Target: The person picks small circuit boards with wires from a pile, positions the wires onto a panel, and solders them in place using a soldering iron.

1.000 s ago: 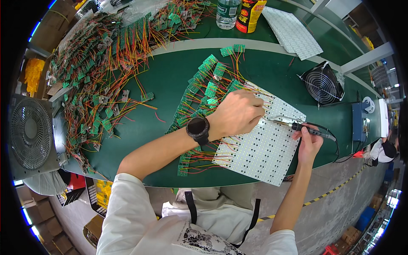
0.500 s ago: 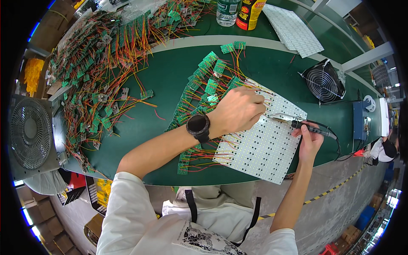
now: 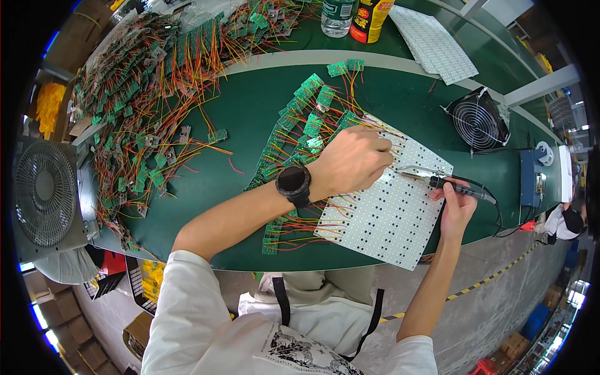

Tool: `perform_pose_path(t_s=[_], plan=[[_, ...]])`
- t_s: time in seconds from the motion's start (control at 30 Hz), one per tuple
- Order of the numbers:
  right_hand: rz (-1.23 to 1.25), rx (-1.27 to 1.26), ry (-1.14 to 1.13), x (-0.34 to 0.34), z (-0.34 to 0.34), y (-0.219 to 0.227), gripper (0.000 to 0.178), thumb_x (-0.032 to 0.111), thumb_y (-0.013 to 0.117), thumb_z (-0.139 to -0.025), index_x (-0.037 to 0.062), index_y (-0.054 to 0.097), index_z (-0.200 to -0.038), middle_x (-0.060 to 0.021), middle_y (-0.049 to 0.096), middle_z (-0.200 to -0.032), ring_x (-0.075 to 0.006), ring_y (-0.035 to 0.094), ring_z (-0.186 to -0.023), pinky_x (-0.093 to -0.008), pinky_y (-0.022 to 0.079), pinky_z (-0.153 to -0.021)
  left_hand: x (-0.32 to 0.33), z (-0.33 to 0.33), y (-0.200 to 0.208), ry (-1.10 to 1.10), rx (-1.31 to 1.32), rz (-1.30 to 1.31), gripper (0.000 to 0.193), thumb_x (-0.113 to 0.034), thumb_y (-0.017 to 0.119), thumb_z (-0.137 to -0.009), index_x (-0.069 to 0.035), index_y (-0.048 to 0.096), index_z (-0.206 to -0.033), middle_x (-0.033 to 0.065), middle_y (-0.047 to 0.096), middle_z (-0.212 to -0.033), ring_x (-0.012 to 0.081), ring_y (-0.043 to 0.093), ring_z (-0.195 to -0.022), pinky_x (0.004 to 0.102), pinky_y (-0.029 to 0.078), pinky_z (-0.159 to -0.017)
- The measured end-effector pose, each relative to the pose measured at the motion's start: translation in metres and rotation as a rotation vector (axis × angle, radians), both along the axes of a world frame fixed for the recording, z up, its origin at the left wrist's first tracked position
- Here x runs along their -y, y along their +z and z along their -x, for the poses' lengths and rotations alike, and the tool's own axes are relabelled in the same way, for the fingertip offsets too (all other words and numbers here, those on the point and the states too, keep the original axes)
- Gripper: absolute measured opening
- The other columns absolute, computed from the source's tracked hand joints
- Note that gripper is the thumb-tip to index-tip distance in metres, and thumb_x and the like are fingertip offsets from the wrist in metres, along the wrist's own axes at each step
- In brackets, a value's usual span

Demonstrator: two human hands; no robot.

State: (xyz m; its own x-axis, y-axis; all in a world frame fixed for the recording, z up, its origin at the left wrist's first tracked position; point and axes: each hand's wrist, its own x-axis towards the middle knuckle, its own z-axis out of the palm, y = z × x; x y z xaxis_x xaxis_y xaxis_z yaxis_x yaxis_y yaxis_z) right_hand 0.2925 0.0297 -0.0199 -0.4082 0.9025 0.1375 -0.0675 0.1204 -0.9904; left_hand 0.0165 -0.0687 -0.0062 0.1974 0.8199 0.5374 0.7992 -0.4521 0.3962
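The right hand point(image 3: 456, 203) is closed around a soldering iron point(image 3: 470, 190), its tip pointing toward the curled left hand point(image 3: 357, 159), whose fingertips are hidden, so I cannot tell whether it pinches anything. Beneath both, a dotted white panel point(image 3: 387, 219) lies aslant on the green table point(image 3: 400, 94), wired green circuit boards point(image 3: 290, 120) spread along its left side. Farther right stands a black fan point(image 3: 473, 124).

I watch from the left head-worn camera, a wide fisheye facing down, white shirt point(image 3: 194, 312) nearest at the bottom edge, left hand point(image 3: 354, 160) and right hand point(image 3: 456, 206) close by, green table point(image 3: 250, 94) bowing across mid-view, grey floor point(image 3: 484, 306) farther below
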Motion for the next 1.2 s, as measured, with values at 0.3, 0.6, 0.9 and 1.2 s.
perform_pose_path(t_s=[0.3,0.6,0.9,1.2], plan=[[0.002,-0.005,-0.009,0.0,0.001,0.0,0.023,0.009,0.068,-0.092,-0.0072,0.063,-0.108,-0.0143,0.069,-0.077,-0.0204,0.067,-0.063,-0.0295,0.054,-0.059,0.0,0.0,0.001,-0.002,-0.009,0.019,0.007,-0.01,0.068,-0.076,-0.006,0.066,-0.081,0.0063,0.058,-0.079,0.0271,0.063,-0.079,0.0403,0.051,-0.072],[0.006,-0.035,-0.033,-0.001,0.0,-0.002,0.023,0.01,0.067,-0.092,-0.0076,0.063,-0.107,-0.0151,0.068,-0.075,-0.021,0.067,-0.062,-0.0292,0.053,-0.057,0.001,0.0,-0.001,0.005,-0.005,0.035,0.007,-0.01,0.068,-0.076,-0.006,0.066,-0.081,0.0061,0.059,-0.08,0.0272,0.063,-0.079,0.0405,0.051,-0.073],[0.012,-0.051,-0.048,-0.004,-0.003,-0.003,0.024,0.01,0.063,-0.095,-0.0076,0.063,-0.11,-0.0128,0.068,-0.077,-0.0188,0.064,-0.062,-0.0289,0.05,-0.06,0.0,-0.001,0.0,0.001,-0.004,0.021,0.006,-0.011,0.068,-0.077,-0.006,0.066,-0.079,0.0057,0.059,-0.08,0.0271,0.063,-0.079,0.0405,0.051,-0.073],[0.043,-0.159,-0.121,-0.008,0.001,-0.008,0.021,0.006,0.067,-0.092,-0.0067,0.063,-0.108,-0.0124,0.068,-0.076,-0.0181,0.064,-0.062,-0.0282,0.049,-0.057,0.013,0.002,0.04,-0.025,-0.169,-0.022,0.019,-0.015,0.073,-0.076,-0.005,0.067,-0.092,0.0086,0.062,-0.098,0.0281,0.058,-0.102,0.0419,0.046,-0.093]])
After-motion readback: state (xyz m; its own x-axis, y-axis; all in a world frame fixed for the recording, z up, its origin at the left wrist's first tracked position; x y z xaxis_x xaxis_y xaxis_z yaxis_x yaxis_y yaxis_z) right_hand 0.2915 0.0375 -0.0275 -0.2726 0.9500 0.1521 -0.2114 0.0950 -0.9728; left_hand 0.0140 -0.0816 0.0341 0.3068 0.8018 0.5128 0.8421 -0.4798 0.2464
